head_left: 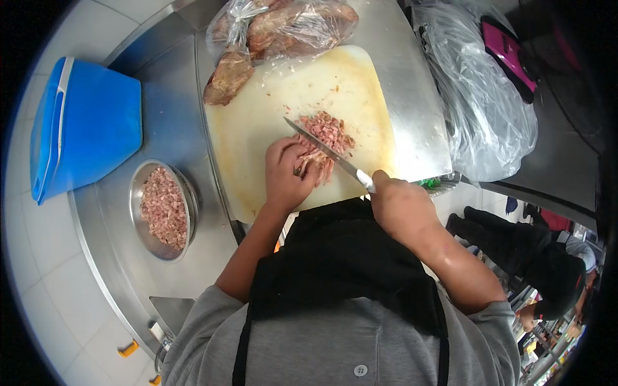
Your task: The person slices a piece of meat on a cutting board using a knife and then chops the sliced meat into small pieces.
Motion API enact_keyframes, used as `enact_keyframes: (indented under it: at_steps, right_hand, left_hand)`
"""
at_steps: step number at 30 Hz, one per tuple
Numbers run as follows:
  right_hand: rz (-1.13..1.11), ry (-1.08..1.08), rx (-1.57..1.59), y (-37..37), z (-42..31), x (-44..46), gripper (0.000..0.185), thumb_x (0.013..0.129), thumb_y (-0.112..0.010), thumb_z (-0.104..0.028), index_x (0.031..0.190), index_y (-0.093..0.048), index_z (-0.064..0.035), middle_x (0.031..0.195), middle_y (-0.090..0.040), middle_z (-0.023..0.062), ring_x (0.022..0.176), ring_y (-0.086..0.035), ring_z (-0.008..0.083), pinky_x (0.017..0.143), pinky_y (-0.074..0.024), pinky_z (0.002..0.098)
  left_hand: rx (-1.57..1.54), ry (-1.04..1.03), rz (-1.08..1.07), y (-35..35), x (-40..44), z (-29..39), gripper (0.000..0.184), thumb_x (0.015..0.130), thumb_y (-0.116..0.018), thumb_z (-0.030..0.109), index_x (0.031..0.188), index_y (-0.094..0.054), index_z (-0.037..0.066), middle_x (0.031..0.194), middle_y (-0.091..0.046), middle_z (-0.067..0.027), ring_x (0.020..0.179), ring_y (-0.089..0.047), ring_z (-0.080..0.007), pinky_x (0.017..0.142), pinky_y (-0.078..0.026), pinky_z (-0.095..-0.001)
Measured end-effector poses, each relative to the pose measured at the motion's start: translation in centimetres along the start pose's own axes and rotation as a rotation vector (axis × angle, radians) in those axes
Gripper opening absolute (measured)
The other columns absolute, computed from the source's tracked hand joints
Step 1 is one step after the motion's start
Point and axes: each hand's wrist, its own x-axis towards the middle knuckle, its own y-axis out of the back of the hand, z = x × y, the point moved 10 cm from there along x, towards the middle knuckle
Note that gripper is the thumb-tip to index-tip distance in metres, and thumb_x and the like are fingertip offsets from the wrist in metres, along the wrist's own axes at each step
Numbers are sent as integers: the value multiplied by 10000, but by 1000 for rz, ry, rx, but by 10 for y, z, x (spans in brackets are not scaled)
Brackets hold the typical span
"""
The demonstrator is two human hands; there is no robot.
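Observation:
My right hand point(402, 207) is closed around the handle of a knife point(328, 150), whose blade points up and left across the meat. My left hand point(288, 172) has its fingers curled on strips of meat point(320, 168) just below the blade. Beyond the blade lies a heap of diced meat point(327, 130) on the pale cutting board point(248, 145). A larger brown piece of meat point(228, 78) rests at the board's upper left corner, beside meat in a clear plastic bag point(290, 29).
A metal colander point(188, 204) of diced meat point(162, 209) stands left of the board. Further left is a blue cooler point(96, 122). Clear plastic bags point(479, 109) and a pink and black item point(507, 55) are at right. Another person point(534, 260) is at the lower right.

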Motion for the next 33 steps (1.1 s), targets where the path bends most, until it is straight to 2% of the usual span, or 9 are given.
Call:
enact_keyframes:
  at_steps: [2, 5, 13, 15, 21, 22, 24, 26, 33]
  right_hand:
    - [-11, 13, -25, -7, -2, 4, 125, 936, -505, -99, 976, -577, -4, 781, -700, 216, 749, -720, 389, 680, -573, 494]
    - [-34, 29, -69, -5, -5, 4, 126, 933, -494, -82, 982, -576, 0, 805, -704, 218, 760, -722, 388, 680, -574, 490]
    - [-120, 37, -93, -17, -10, 20, 143, 928, -486, -69, 1010, -577, 5, 806, -706, 218, 766, -720, 392, 684, -577, 482]
    - [-28, 87, 6, -32, -17, 43, 176, 930, -483, -72, 1050, -579, 13, 823, -711, 224, 762, -719, 393, 693, -578, 488]
    - [-18, 127, 10, -29, -14, 64, 266, 941, -463, -85, 1153, -578, 26, 890, -716, 249, 847, -720, 397, 757, -576, 495]
    - [5, 128, 7, -25, -11, 65, 266, 941, -463, -85, 1153, -578, 26, 890, -716, 249, 847, -720, 397, 757, -576, 495]
    - [15, 108, 75, -28, -8, 65, 213, 944, -597, -192, 994, -572, 14, 830, -693, 257, 810, -691, 431, 742, -548, 523]
    - [32, 85, 85, -24, -8, 61, 215, 944, -602, -194, 993, -571, 13, 835, -692, 259, 820, -687, 435, 752, -545, 524]
    - [95, 58, 99, 12, 5, 33, 229, 944, -609, -205, 989, -563, 15, 818, -676, 261, 815, -669, 454, 748, -532, 532]
  left_hand:
    - [58, -110, -70, -6, 4, 10, 292, 727, -739, 71, 1011, -676, 42, 1093, -600, -155, 1056, -578, -350, 914, -483, -450]
    - [10, -106, -59, -9, 7, 5, 214, 714, -735, 52, 923, -691, 37, 1080, -609, -128, 1032, -584, -345, 908, -471, -439]
    - [-25, -74, -79, -9, 12, -2, 198, 714, -718, 38, 911, -701, 35, 1047, -634, -117, 988, -592, -336, 885, -476, -439]
    - [-25, -67, -84, -11, 9, -5, 200, 712, -717, 38, 911, -699, 34, 1050, -636, -118, 983, -592, -335, 878, -479, -438]
    - [-17, -146, -60, -11, 11, 6, 206, 711, -749, 60, 901, -677, 30, 1025, -626, -115, 978, -590, -337, 858, -486, -430]
    - [-9, -94, -55, -10, 11, 9, 273, 702, -778, 110, 936, -654, 41, 1054, -609, -118, 1010, -576, -344, 889, -476, -451]
    - [3, -40, -54, -11, 7, 16, 345, 693, -807, 160, 971, -632, 53, 1082, -591, -121, 1042, -561, -350, 921, -467, -473]
    - [104, 33, -18, -13, 6, 20, 488, 647, -854, 228, 1022, -592, 58, 1149, -558, -139, 1116, -523, -362, 978, -426, -500]
    - [290, 83, 9, -21, -2, 11, 596, 618, -881, 255, 1088, -579, 44, 1169, -540, -169, 1138, -508, -374, 1000, -418, -501]
